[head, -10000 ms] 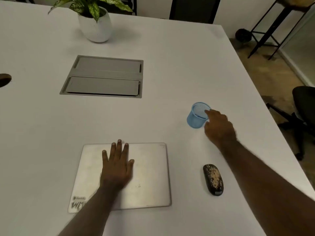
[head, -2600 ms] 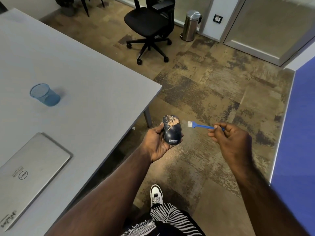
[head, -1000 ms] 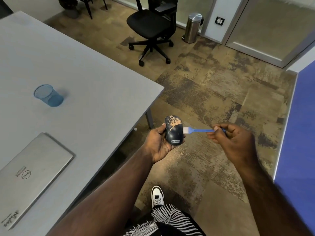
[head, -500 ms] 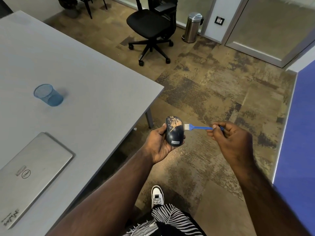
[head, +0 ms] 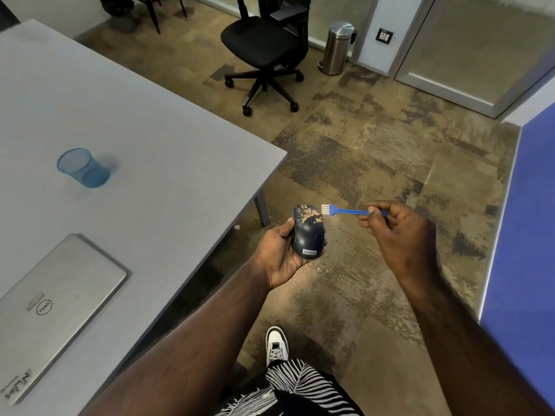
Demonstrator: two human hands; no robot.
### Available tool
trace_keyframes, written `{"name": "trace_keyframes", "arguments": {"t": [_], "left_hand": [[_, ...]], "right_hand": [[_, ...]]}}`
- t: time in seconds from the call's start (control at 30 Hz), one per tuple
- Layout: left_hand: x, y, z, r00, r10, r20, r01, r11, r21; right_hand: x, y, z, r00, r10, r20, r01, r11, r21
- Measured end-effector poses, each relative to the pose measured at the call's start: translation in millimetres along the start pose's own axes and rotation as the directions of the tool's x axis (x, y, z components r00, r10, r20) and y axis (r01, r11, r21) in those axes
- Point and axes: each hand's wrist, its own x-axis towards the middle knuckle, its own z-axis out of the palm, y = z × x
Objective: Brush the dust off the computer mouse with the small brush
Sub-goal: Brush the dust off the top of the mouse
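Note:
My left hand (head: pixel 277 255) grips a dark blue computer mouse (head: pixel 308 234), held over the floor past the table corner. Tan dust covers the mouse's far end; its near part looks clean. My right hand (head: pixel 399 232) pinches the handle of a small blue brush (head: pixel 345 210) with white bristles. The bristles sit at the mouse's upper right edge, next to the dusty patch. Fine dust hangs in the air just below the brush head.
The grey table (head: pixel 168 181) lies to the left with a blue mesh cup (head: pixel 82 168) and a shut silver laptop (head: pixel 57 307). A black office chair (head: pixel 264 52) and a steel bin (head: pixel 338 48) stand further off. A blue panel (head: pixel 528 235) rises on the right.
Over the last second the brush has flicked back and forth at the mouse's dusty end. Less dust lies on the mouse than before. My left hand has kept the mouse nearly still.

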Motion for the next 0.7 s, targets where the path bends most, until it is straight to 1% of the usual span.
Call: {"name": "trace_keyframes", "arguments": {"t": [0.07,0.13,0.17,0.23,0.3,0.33,0.4,0.47,0.53,0.57,0.6,0.67,0.7], "left_hand": [[0,0,2,1.0,0.005,0.002,-0.005,1.0,0.008],[0,0,3,1.0,0.008,0.002,-0.008,1.0,0.021],[0,1,4,1.0,0.005,0.005,-0.005,1.0,0.02],[0,1,5,1.0,-0.005,0.015,0.004,1.0,0.005],[-1,1,5,1.0,-0.012,0.024,0.012,1.0,0.003],[-1,1,5,1.0,-0.013,0.028,0.013,1.0,0.002],[-1,1,5,0.999,-0.009,0.03,0.01,1.0,-0.005],[0,2,6,1.0,-0.005,0.027,0.005,1.0,-0.005],[-1,3,6,1.0,-0.011,0.024,0.011,1.0,-0.009],[-1,3,5,1.0,-0.015,0.024,0.016,1.0,-0.013],[-1,3,5,1.0,-0.015,0.024,0.015,1.0,-0.015],[-1,4,6,1.0,-0.008,0.023,0.008,1.0,-0.017],[0,5,6,1.0,-0.006,0.023,0.007,1.0,-0.019]], "right_hand": [[-5,-3,2,0.997,-0.01,0.073,0.004,0.996,0.085],[-10,-5,5,0.992,-0.033,0.124,0.024,0.997,0.07],[-10,-4,5,0.993,-0.031,0.111,0.026,0.999,0.041],[-2,0,1,1.0,0.008,0.027,-0.008,1.0,0.001],[4,3,-5,0.999,0.031,-0.031,-0.03,0.999,0.029],[6,4,-7,0.999,0.028,-0.024,-0.026,0.998,0.055],[2,2,-7,0.999,0.022,0.041,-0.025,0.997,0.069],[-1,2,-6,0.997,0.025,0.074,-0.026,1.0,0.006],[4,4,-9,1.0,0.03,0.005,-0.03,0.997,-0.072],[6,6,-12,0.999,0.035,-0.026,-0.036,0.998,-0.059],[7,7,-13,0.999,0.042,-0.033,-0.043,0.999,-0.011],[6,4,-12,0.999,0.035,0.027,-0.036,0.998,0.046],[3,2,-10,0.997,0.016,0.07,-0.018,0.999,0.03]]}}
